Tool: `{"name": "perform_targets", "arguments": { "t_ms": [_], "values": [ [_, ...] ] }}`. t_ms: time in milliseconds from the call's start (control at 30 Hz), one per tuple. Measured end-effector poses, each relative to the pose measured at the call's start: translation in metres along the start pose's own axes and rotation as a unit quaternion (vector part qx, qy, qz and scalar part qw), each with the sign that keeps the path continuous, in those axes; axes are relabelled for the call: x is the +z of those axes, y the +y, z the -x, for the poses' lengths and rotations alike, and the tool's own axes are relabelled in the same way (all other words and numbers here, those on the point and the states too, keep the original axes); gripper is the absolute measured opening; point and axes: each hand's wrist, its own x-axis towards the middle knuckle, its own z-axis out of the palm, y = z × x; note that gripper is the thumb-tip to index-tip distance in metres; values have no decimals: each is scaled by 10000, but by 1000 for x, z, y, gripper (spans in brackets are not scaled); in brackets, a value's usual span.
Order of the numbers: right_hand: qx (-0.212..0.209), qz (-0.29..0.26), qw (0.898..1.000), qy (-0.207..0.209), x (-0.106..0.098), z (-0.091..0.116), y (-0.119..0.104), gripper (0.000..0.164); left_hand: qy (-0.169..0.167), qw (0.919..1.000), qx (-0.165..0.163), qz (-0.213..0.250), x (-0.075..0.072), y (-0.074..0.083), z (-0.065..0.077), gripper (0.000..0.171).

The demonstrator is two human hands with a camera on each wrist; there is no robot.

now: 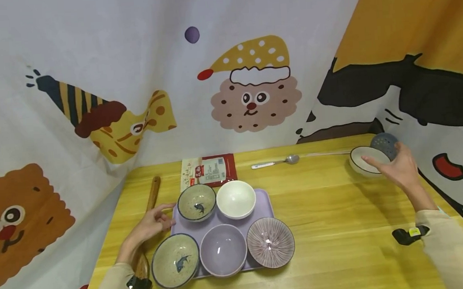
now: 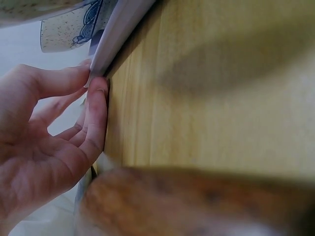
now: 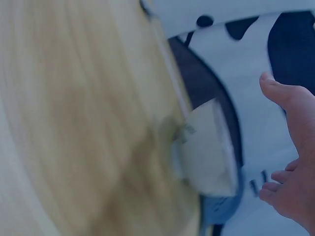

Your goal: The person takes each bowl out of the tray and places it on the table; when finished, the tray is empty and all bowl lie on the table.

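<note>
At the left edge of the lilac tray (image 1: 264, 204), my left hand (image 1: 151, 229) pinches the rim between thumb and fingers; the left wrist view shows this hand (image 2: 54, 118) on the tray edge (image 2: 115, 42). Two speckled bowls with fish motifs (image 1: 197, 202) (image 1: 171, 267), a white bowl (image 1: 236, 199), a lilac bowl (image 1: 224, 251) and a striped bowl (image 1: 270, 243) sit on the tray, some overhanging it. At the far right, my right hand (image 1: 402, 169) is spread near a dark-rimmed white bowl (image 1: 364, 165). In the right wrist view the hand (image 3: 295, 147) appears apart from that bowl (image 3: 206, 152).
Behind the bowl stands a blue-grey speckled round object (image 1: 383, 142). A spoon (image 1: 276, 162) and a red-and-white packet (image 1: 209, 171) lie along the back. A wooden-handled utensil (image 1: 153, 193) lies left of the tray, partly under my left arm. A printed curtain (image 1: 150, 48) borders the table.
</note>
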Motion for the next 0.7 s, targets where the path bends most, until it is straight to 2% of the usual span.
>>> {"name": "perform_targets", "arguments": {
  "t_ms": [167, 400, 700],
  "values": [
    [-401, 20, 9992, -81, -12, 10, -28, 110, -19, 10000, 29, -21, 0, -1, -1, 61],
    [-1067, -354, 9929, -394, -20, 34, -70, 106, -28, 10000, -3, 2, 0, -4, -3, 61],
    [-2014, -392, 9760, -733, -10, 66, -113, 109, -9, 10000, -13, -63, 0, 0, -1, 62]
  ]
}}
